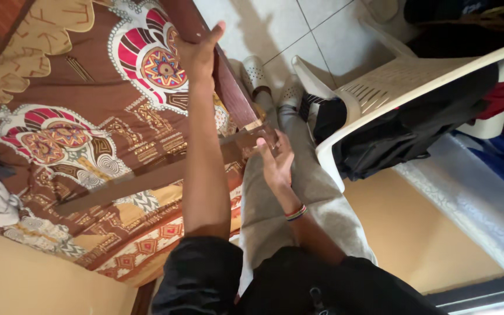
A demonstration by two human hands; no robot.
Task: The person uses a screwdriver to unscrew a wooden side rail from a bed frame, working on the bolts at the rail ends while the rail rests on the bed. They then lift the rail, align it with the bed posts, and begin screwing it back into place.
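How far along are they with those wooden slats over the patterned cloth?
Done: one wooden slat lies flat across the patterned cloth. In hand: the left hand grips the top of a second, angled slat, while the right hand presses where the two slats meet. Left: whether that joint is fixed can't be told; no tools or fasteners show.

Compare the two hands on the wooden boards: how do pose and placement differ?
The left hand reaches far out with the arm stretched, gripping the dark board near its far end; the right hand stays close, wrist bent, at the joint where that board meets the lighter board. The right wrist wears a striped band; the left is bare. Both touch wood.
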